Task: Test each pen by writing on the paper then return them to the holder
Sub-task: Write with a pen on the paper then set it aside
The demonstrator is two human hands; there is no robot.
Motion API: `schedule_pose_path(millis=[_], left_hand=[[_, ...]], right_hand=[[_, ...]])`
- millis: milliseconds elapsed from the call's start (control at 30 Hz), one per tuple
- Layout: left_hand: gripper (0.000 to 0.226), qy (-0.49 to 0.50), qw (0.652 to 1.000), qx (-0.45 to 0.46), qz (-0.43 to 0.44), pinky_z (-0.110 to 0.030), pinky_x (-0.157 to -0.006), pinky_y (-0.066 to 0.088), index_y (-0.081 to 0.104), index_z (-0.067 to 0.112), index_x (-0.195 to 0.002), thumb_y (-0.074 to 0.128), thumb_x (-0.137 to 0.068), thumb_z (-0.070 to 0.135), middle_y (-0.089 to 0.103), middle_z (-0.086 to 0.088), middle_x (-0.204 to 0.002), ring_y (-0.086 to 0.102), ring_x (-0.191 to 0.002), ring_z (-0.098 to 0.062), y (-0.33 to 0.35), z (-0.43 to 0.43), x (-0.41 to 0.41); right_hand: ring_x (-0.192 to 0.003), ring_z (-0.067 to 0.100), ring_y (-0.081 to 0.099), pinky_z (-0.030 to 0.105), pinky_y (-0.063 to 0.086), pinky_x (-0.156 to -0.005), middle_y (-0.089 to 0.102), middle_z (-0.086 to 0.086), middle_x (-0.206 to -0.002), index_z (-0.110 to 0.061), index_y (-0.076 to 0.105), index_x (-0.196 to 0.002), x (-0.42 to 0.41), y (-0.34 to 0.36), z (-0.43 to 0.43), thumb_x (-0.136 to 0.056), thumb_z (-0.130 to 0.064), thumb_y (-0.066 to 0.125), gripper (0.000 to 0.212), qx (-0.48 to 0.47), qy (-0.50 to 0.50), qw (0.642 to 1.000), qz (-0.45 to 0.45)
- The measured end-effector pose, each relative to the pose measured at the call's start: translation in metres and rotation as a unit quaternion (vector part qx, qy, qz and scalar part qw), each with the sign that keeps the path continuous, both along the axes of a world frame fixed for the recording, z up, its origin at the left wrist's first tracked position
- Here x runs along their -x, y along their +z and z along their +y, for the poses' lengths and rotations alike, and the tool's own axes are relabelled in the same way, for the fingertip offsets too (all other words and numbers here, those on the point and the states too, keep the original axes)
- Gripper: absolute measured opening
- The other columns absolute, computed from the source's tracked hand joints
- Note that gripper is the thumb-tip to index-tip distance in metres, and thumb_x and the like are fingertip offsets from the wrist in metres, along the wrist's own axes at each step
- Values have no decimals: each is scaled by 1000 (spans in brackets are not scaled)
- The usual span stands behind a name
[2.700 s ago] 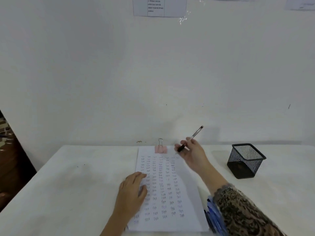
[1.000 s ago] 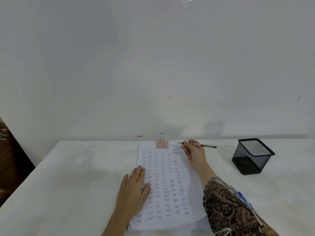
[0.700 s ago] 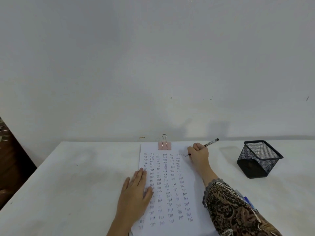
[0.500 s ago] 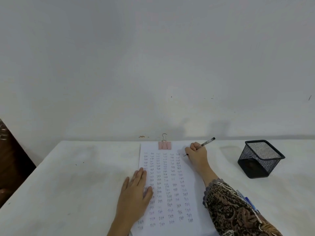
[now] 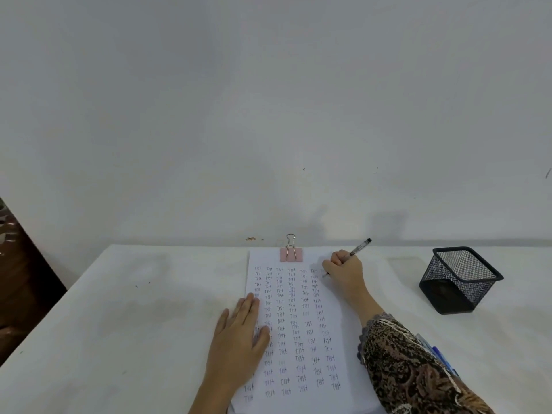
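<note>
pen (image 5: pixel 360 247) down from mid-air, tip now on paper (image 5: pixel 263 258) top-right | right hand (image 5: pixel 343 270) grasping pen, left hand (image 5: pixel 239 339) flat on sheet | holder (image 5: pixel 460 279) well right, no pens visible | writing test underway, return pending

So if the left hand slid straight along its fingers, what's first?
The left hand lies on the paper; ahead, probably the clip at the top edge, though it may pass just left.
</note>
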State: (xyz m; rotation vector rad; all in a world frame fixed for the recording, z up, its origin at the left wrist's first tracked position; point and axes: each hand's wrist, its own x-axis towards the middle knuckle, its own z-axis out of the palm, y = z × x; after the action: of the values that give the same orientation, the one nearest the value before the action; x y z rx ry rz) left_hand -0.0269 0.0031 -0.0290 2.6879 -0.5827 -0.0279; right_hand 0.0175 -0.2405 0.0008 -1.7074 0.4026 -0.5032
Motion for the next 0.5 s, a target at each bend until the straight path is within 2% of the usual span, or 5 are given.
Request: schedule_pose_path(millis=[67, 300, 400, 500], left_hand=[[89, 1, 1000, 3, 0, -21, -111, -14, -6, 27, -146, -13, -65, 62, -18, 21, -143, -15, -132, 8, 0, 0, 0], [90, -2, 1000, 0, 2, -21, -111, -14, -7, 27, -146, -14, -64, 63, -19, 21, -143, -15, -133, 7, 1, 1, 1], [90, -5, 1000, -1, 3, -21, -111, -13, -7, 27, -146, -14, -64, 63, -18, 20, -145, -14, -135, 6, 1, 1, 0], [90, -4, 1000, 3, 3, -22, -112, -13, -7, 27, -146, -13, -64, 63, -18, 21, -144, -15, -133, 8, 1, 1, 0]], right_hand=[[-57, 14, 18, 21, 21, -55, 20, 0, -57, -16, 21, -57, 0, -1, 1, -71, 14, 49, 43, 10, -11, 1000, -3], [-54, 10, 17, 13, 20, -47, 20, 0, -58, -17, 21, -58, 0, 1, 3, -71, 15, 48, 44, 15, -8, 1000, -5], [-56, 13, 18, 18, 21, -53, 20, 0, -57, -15, 21, -57, 1, 1, 1, -70, 14, 49, 42, 26, -20, 999, -2], [-57, 12, 18, 13, 20, -48, 21, 1, -58, -14, 23, -58, 1, 1, 1, -72, 14, 48, 41, 23, -26, 999, -8]])
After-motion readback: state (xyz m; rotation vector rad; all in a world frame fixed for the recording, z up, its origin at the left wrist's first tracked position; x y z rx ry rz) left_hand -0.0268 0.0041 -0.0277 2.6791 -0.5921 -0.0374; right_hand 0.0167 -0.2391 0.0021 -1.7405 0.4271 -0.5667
